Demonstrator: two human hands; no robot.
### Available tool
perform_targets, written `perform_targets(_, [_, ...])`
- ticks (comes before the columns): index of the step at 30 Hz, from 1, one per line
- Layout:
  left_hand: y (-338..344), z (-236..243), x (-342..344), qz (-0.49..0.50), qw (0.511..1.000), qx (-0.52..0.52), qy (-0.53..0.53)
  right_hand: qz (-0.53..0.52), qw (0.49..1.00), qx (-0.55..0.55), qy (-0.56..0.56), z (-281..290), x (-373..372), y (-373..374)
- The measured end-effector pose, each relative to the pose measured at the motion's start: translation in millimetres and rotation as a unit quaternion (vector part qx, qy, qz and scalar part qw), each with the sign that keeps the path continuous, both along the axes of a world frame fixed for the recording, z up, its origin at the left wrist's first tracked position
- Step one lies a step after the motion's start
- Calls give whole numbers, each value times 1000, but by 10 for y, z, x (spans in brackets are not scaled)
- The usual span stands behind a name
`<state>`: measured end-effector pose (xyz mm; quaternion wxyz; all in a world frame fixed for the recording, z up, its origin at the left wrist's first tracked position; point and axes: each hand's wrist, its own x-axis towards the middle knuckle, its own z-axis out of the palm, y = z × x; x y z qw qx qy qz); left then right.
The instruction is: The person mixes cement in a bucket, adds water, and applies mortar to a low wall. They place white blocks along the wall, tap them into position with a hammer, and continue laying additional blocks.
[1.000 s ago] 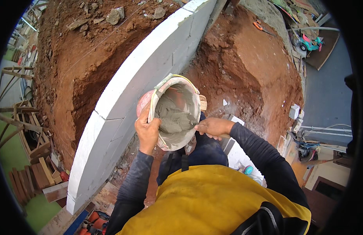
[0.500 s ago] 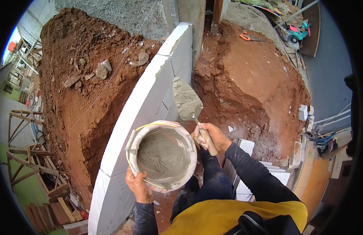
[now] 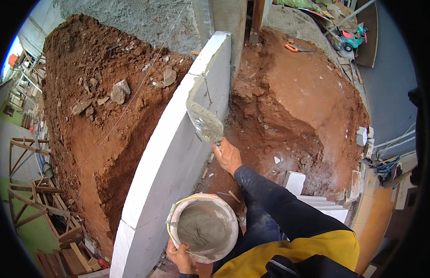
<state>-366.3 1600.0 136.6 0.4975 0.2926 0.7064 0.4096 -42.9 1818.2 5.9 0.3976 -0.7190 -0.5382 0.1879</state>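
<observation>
My left hand (image 3: pixel 178 254) grips the lower-left rim of a bucket (image 3: pixel 229 218) holding grey wet mortar (image 3: pixel 202 226). Higher up, my right hand (image 3: pixel 228 155) is closed on a trowel (image 3: pixel 205 121) by its handle, which the fingers mostly hide. The trowel's mortar-coated blade is tilted against the upper part of a curved-looking white block wall (image 3: pixel 154 167), just below its top edge. A band of grey mortar (image 3: pixel 201 81) lies along the far stretch of that edge, continuous with the blade.
Red soil (image 3: pixel 103 139) with rocks (image 3: pixel 118 92) lies left of the wall; an excavated soil bank (image 3: pixel 289 102) is on the right. White blocks (image 3: pixel 321 208) stand right of my legs. Orange-handled tool (image 3: pixel 296 47), toy vehicle (image 3: pixel 351 38) at top right. Wooden frames (image 3: pixel 31 204) are at left.
My right hand has lifted the loaded trowel from the bucket up and forward onto the wall. The bucket in my left hand has moved lower in view.
</observation>
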Motion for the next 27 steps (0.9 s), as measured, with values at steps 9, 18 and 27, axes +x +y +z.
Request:
perform_targets(9, [-266, -64, -347, -18, 999, 28, 6, -6, 999, -6, -43, 256, -129, 444])
perform_targets(18, [-96, -33, -417, -6, 997, 67, -35, 94, 990, -100, 32, 548, -362, -1987])
perform_targets(27, [252, 104, -63, -157, 972, 172, -28, 329, 840, -376, -213, 1350, -520, -2296])
